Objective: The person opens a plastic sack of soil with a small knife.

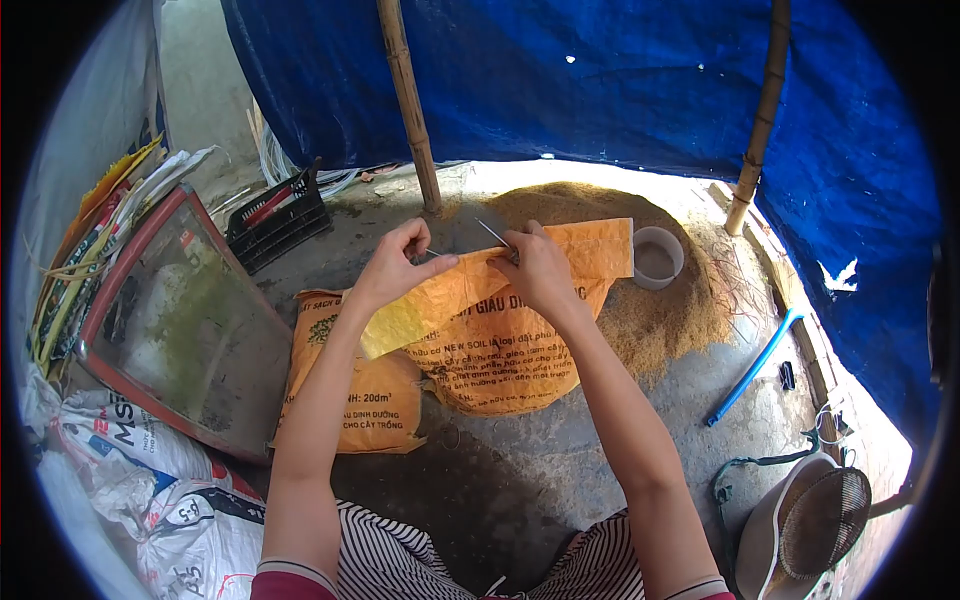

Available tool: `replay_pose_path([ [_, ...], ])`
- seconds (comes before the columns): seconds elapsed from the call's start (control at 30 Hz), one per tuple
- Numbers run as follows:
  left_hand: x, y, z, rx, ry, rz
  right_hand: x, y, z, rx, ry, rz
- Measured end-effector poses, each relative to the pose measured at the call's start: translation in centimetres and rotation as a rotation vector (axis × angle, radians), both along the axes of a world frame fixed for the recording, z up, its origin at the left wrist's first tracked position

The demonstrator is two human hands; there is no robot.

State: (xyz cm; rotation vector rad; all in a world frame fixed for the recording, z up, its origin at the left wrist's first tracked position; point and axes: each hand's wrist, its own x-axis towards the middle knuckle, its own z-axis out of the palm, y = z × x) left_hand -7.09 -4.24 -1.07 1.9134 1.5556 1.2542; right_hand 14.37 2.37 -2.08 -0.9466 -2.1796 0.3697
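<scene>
Pinched between thumb and fingers, the top edge of the orange soil bag [500, 330] is held by both hands in the head view: the left hand [395, 265] closed on the folded flap along with a thin metal pin, the right hand [535, 270] closed on the edge beside a long needle [492, 233]. Standing on the concrete floor against a heap of rice husk [660, 310], the woven sack looks soft, crinkly and slack on top but heavy below, best gripped at the doubled rim. Print reads "NEW SOIL", "GIAU DINH", "20dm³".
</scene>
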Motion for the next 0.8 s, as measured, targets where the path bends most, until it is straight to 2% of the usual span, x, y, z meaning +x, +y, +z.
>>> replay_pose_path([
  [0.07,1.1,-1.2,0.8,0.177,0.198,0.067,-0.1,0.1,0.0,-0.002,0.009,-0.013],
  [0.1,1.7,-1.5,0.6,0.175,0.199,0.067,-0.1,0.1,0.0,0.003,0.013,-0.023],
  [0.17,3.0,-2.0,0.2,0.408,0.517,0.196,-0.3,0.2,-0.1,0.006,0.017,-0.028],
  [0.2,3.6,-2.0,-0.3,0.406,0.518,0.199,-0.3,0.2,-0.2,0.028,0.019,-0.034],
  [0.27,4.8,-1.8,-1.4,0.485,0.65,0.421,-0.5,0.1,-0.2,0.051,0.02,-0.04],
  [0.5,5.2,-1.5,-2.6,0.474,0.688,0.524,-0.5,-0.3,-0.2,0.027,0.045,-0.083],
  [0.6,4.8,-1.1,-2.7,0.48,0.686,0.502,-0.5,-0.2,-0.2,0.022,0.044,-0.086],
  [0.7,3.9,-1.3,-1.9,0.42,0.555,0.417,-0.3,0.0,-0.2,0.018,0.044,-0.081],
  [0.77,2.7,-1.5,-1.0,0.25,0.469,0.319,-0.2,0.0,-0.1,0.016,0.034,-0.074],
  [0.8,2.2,-1.6,-0.6,0.25,0.469,0.32,-0.1,0.0,0.0,0.025,0.023,-0.062],
])
